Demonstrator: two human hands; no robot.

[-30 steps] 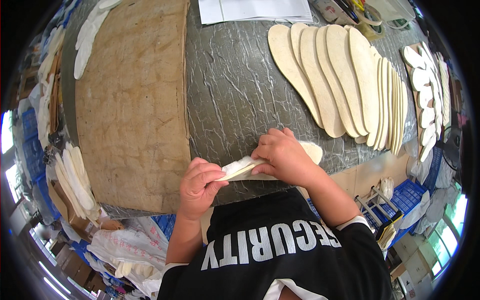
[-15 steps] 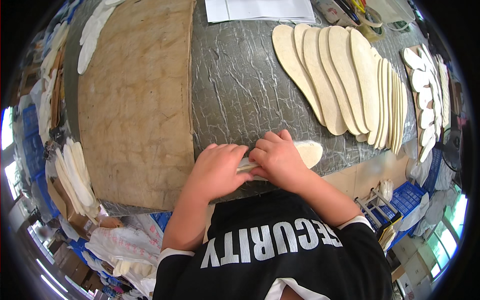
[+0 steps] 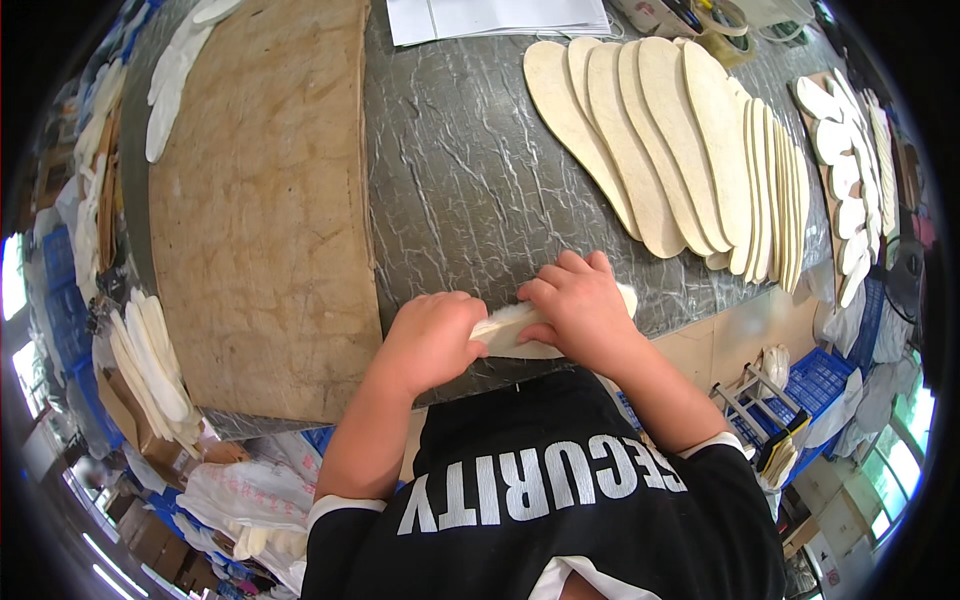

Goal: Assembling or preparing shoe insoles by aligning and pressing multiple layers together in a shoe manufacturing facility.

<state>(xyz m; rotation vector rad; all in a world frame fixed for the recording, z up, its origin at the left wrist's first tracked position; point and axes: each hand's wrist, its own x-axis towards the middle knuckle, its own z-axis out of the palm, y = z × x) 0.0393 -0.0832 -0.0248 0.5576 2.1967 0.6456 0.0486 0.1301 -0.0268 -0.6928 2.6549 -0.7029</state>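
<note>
Between my hands, near the front edge of the table, is a cream insole (image 3: 522, 333) with white fluffy pile showing along its far edge. My left hand (image 3: 433, 338) pinches its left end, fingers curled over it and thumb toward the near side. On its right part my right hand (image 3: 578, 306) is closed, thumb pressed on the near face. The insole is tipped up on its side, and its right tip shows past my right hand. Farther right on the table lies a fanned row of cream insoles (image 3: 660, 150), overlapping one another.
A brown board (image 3: 260, 210) covers the table's left part, with white fluffy insoles (image 3: 175, 90) at its far left corner. White papers (image 3: 500, 18) lie at the back. A tape roll (image 3: 722, 40) stands back right. More white pieces (image 3: 842, 180) line a board at far right.
My hands have moved apart, and more of the insole shows between them, now tipped up with its near face visible. The whole view has shifted slightly.
</note>
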